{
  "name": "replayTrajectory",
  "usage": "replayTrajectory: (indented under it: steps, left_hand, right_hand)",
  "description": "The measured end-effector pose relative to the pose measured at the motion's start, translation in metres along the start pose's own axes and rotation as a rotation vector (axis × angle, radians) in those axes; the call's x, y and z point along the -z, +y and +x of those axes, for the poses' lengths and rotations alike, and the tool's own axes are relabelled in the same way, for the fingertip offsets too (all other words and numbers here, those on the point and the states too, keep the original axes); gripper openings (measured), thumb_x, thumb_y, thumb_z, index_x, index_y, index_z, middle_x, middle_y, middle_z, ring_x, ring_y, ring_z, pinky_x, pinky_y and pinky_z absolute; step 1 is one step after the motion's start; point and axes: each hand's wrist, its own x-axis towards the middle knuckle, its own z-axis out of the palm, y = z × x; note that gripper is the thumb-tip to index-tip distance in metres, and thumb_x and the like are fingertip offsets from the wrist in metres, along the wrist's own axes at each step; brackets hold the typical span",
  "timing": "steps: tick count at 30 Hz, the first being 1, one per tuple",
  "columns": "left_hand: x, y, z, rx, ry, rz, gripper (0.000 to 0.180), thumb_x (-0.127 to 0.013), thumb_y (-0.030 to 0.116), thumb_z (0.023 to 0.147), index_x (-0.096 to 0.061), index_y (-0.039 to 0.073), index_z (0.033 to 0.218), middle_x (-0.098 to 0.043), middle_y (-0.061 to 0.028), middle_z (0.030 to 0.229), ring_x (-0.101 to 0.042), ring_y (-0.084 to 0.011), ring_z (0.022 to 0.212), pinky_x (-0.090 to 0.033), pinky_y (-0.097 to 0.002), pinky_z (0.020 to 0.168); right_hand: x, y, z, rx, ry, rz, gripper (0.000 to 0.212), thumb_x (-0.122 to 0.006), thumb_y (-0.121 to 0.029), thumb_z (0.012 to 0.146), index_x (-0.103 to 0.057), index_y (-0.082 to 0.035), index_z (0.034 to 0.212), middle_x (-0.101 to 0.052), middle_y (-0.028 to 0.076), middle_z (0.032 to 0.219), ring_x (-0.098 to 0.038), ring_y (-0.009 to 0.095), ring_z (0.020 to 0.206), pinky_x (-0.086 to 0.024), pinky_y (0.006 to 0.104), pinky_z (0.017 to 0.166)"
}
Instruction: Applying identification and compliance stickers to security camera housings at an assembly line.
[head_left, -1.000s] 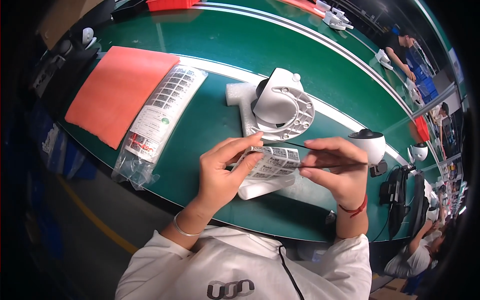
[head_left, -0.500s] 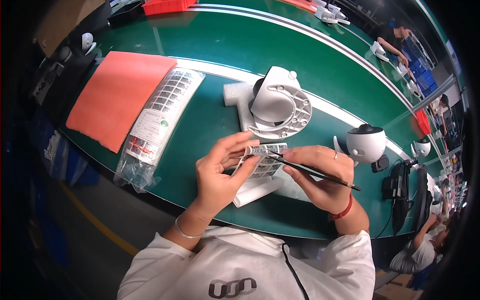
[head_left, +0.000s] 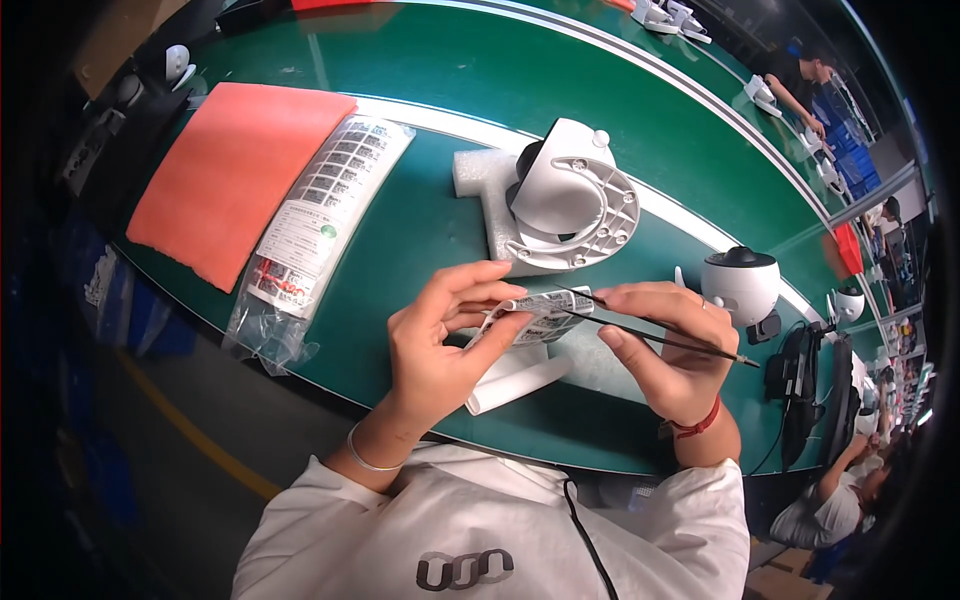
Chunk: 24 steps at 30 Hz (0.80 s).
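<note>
Our left hand (head_left: 435, 335) pinches a curled sheet of printed labels (head_left: 545, 320) between thumb and fingers at the centre of the frame, while our right hand (head_left: 685, 350) grips black tweezers (head_left: 720, 352), their tips apart at the sheet; whether they touch it we cannot tell. Just below the sheet, a white roll (head_left: 520, 388) lies on the green worktable (head_left: 400, 240). Above our hands sits a white camera (head_left: 545, 205) with a ribbed base, white foam (head_left: 480, 175) at its left. Right of centre stands a black-topped round camera (head_left: 740, 288). Toward the upper left, a clear bag of label sheets (head_left: 315, 220) lies beside an orange foam sheet (head_left: 240, 180).
</note>
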Motion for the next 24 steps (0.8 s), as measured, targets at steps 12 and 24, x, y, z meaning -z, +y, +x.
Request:
replayTrajectory:
  steps: [12,24]
  left_hand:
    - [0.0,-0.006,-0.001,0.024,0.02,0.029,0.037,-0.071,-0.009,0.079,-0.059,-0.004,0.113,-0.069,-0.0129,0.098,-0.068,-0.0165,0.091,-0.058,-0.0261,0.075]
    - [-0.003,-0.005,0.0,0.018,-0.004,-0.002,0.037,-0.07,-0.01,0.079,-0.057,-0.004,0.114,-0.068,-0.0129,0.099,-0.068,-0.0159,0.09,-0.058,-0.0256,0.073]
  right_hand:
    - [0.006,0.008,-0.003,-0.103,0.141,0.081,0.026,-0.075,0.008,0.069,-0.068,0.006,0.093,-0.071,0.016,0.093,-0.068,0.023,0.088,-0.052,0.0305,0.079]
    - [-0.004,0.005,-0.001,0.051,-0.029,-0.141,0.021,-0.077,0.004,0.069,-0.069,0.001,0.088,-0.071,0.011,0.085,-0.069,0.023,0.073,-0.054,0.0285,0.064]
